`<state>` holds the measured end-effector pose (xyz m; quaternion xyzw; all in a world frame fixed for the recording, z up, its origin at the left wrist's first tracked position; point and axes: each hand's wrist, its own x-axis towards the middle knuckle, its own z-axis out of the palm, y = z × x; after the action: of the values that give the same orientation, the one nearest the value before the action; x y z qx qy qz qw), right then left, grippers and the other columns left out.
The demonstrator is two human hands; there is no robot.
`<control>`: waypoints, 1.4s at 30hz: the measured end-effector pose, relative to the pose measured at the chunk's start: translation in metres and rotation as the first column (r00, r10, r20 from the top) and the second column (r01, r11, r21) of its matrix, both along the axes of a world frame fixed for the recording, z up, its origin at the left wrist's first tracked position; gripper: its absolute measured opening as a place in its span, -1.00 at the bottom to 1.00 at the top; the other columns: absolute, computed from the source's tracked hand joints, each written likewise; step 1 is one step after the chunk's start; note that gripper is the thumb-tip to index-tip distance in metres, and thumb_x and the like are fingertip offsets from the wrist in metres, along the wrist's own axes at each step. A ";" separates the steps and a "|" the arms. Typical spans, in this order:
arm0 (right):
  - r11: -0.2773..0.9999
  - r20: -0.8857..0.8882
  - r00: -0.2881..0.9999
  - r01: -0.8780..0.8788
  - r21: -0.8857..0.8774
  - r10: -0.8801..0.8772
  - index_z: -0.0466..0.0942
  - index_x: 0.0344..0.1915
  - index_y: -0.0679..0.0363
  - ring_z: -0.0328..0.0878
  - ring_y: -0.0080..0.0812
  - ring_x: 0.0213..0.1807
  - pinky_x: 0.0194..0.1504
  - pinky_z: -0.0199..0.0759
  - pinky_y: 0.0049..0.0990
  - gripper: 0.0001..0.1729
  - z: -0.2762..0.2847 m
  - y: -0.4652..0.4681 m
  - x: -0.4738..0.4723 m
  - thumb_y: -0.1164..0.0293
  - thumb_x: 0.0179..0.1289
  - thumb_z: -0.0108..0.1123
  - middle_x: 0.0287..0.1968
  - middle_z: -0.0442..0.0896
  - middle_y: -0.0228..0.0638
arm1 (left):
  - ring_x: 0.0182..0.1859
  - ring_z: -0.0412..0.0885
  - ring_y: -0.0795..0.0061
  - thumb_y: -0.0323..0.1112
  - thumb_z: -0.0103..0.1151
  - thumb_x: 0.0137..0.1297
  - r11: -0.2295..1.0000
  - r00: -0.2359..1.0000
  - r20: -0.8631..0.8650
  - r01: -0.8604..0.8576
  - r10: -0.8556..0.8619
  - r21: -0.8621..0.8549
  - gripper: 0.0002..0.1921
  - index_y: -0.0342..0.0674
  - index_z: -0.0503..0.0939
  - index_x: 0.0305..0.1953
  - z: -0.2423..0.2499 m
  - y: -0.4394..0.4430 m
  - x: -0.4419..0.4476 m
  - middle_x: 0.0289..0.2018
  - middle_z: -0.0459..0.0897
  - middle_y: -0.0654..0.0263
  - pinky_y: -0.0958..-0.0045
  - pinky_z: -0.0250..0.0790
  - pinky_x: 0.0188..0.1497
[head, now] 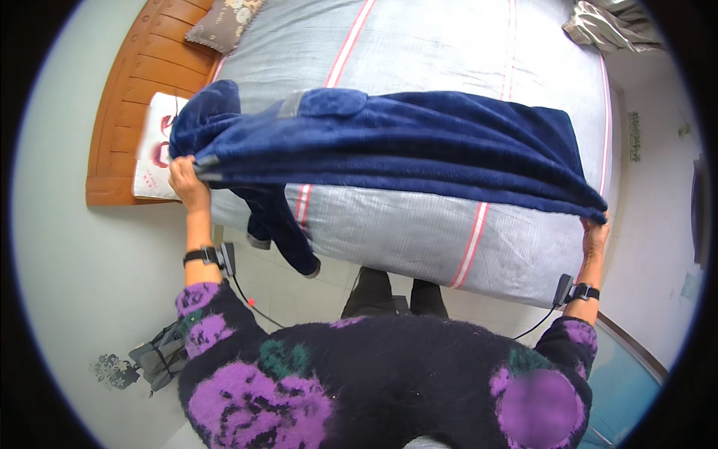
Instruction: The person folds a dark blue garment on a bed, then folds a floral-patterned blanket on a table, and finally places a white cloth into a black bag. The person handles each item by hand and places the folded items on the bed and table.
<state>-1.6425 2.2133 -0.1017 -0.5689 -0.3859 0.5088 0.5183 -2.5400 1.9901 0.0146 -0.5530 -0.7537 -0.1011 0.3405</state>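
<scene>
A long navy-blue plush robe (pixel 404 134) with grey trim is stretched sideways above the bed. My left hand (pixel 188 178) grips its grey-trimmed edge at the upper end, by the bunched hood or collar part. At the far end, my right hand (pixel 595 233) is closed on the lower corner of the robe. A sleeve with a grey cuff dangles past the bed's near edge, below the left part of the robe. What looks like a patch or pocket lies on the robe's upper side.
Under the robe is a bed with a grey striped sheet (pixel 392 241). A wooden headboard (pixel 118 134), a white printed pillow (pixel 151 179) and a brown patterned cushion (pixel 221 28) are at the left. Crumpled pale fabric (pixel 611 28) lies at the far right corner.
</scene>
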 end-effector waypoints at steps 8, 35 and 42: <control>0.698 0.683 0.571 0.247 -0.672 0.455 0.59 -0.17 0.24 0.54 -0.51 -0.28 -0.27 0.44 -0.53 -0.66 -0.164 -0.136 0.114 0.70 -0.01 0.14 -0.29 0.63 -0.31 | -0.15 0.50 0.19 -0.46 0.15 0.00 0.648 0.881 0.326 0.028 0.344 -0.761 -0.85 -0.08 0.48 -0.36 -0.252 -0.108 0.192 -0.30 0.45 0.28 0.08 0.29 -0.18; 0.532 0.017 0.592 -0.712 -0.459 0.806 0.03 0.40 0.31 0.44 -0.19 0.12 0.10 0.39 -0.32 0.04 -0.152 -0.107 -0.673 0.25 0.06 0.47 0.20 0.39 0.00 | 0.00 0.55 0.17 -0.18 0.35 0.15 0.765 -0.283 0.958 -0.607 0.044 -0.214 -0.33 -0.39 0.33 0.21 -0.303 -0.112 0.041 0.14 0.44 0.03 0.23 0.41 0.07; 0.342 -0.412 0.492 -0.857 -0.387 0.767 0.05 0.41 0.24 0.24 -0.22 0.31 0.33 0.10 -0.30 0.07 -0.133 -0.096 -0.757 0.08 0.05 0.45 0.26 0.35 -0.13 | -0.04 0.55 0.09 -0.33 0.25 0.12 0.998 0.098 0.994 -0.055 0.047 -0.041 -0.65 -0.31 0.53 -0.06 -0.261 -0.042 0.048 -0.18 0.60 0.01 0.27 0.37 0.04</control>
<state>-2.3993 2.1174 -0.2351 -0.3796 -0.4120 0.8275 0.0372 -2.4923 1.9480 -0.2467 -0.3149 -0.8055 -0.4365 -0.2479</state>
